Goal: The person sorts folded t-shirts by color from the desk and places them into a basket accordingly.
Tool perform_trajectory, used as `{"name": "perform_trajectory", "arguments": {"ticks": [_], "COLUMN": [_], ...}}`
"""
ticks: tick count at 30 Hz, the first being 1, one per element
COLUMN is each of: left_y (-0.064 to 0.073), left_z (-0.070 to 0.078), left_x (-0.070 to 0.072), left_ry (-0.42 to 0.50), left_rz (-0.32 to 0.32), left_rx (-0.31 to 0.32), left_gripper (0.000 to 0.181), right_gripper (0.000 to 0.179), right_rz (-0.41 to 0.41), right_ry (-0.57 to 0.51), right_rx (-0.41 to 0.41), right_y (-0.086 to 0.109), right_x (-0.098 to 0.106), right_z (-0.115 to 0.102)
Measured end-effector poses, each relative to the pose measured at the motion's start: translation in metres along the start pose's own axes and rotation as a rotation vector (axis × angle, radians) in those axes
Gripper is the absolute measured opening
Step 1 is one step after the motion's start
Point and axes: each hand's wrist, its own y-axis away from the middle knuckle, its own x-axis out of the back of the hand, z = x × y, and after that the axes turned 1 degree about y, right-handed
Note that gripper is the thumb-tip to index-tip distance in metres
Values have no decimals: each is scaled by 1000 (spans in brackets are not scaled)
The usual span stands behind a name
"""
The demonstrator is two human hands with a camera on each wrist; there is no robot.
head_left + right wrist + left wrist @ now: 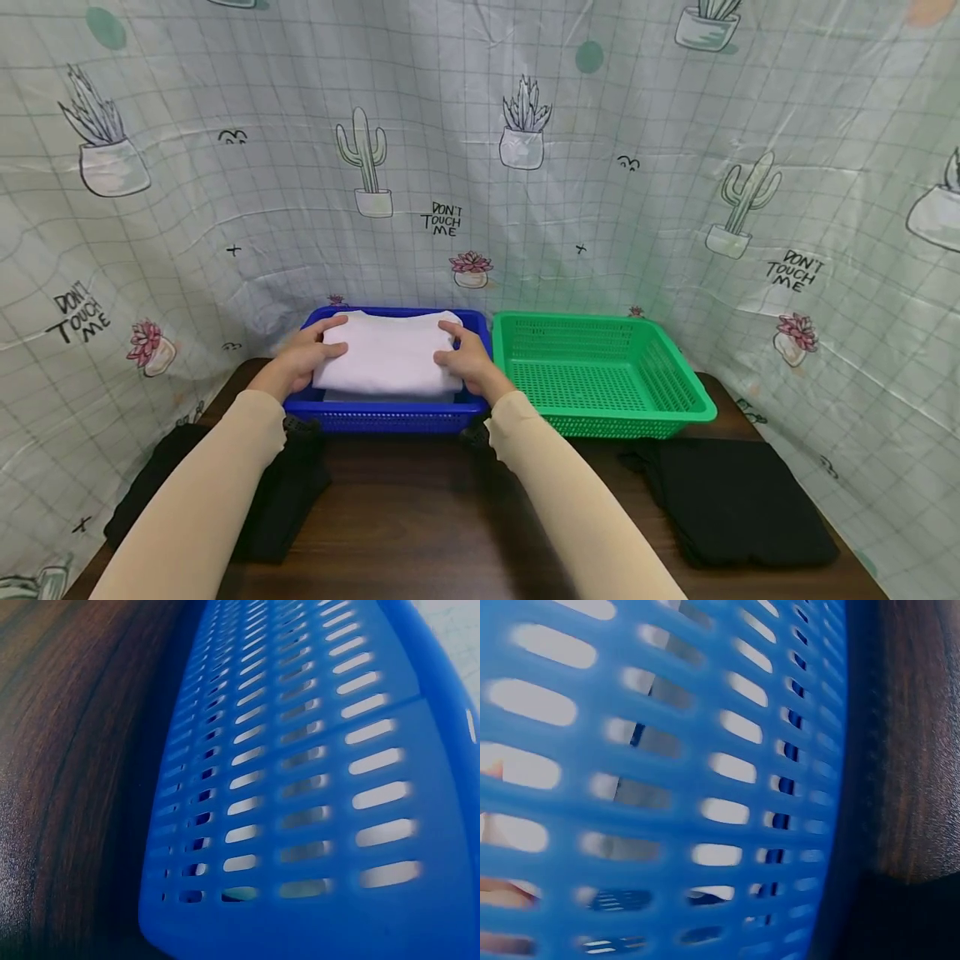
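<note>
Both left hand (302,357) and right hand (467,360), equally near, pinch opposite short ends of a folded white cloth (388,357) between thumb and fingers, its long axis left-to-right inside the blue basket (386,419) at the far edge of the table (397,508).

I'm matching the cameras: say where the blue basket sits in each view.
Head: the blue basket is left of centre, below mid-height.
Left wrist: its slotted wall fills the left and middle.
Right wrist: its slotted wall covers most of centre and right.
Shared landmark: the brown tabletop, below, right and left of it respectively.
</note>
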Motion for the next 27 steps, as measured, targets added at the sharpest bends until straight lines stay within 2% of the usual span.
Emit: {"name": "perform_trajectory", "arguments": {"ticks": [5,11,17,21,27], "left_y": [-2,1,2,1,-3], "left_z": [-6,-4,-3,-3,-10], "left_x": [0,-3,-4,-3,-4], "left_ry": [-18,-44,-116,-165,-185], "left_rz": [-5,-27,-19,-34,-48], "left_rx": [-9,-3,7,30,70], "left_gripper": [71,71,70,70,69], "right_gripper": [66,62,61,61,62], "right_rz": [-4,16,42,44,44], "right_ry": [33,89,87,100,158], "right_rx": [-6,-66,-69,-78,-103], "right_y": [-1,1,-1,-1,-3], "right_x": [-5,-11,-14,-15,-17], "right_z": [3,6,5,7,14]}}
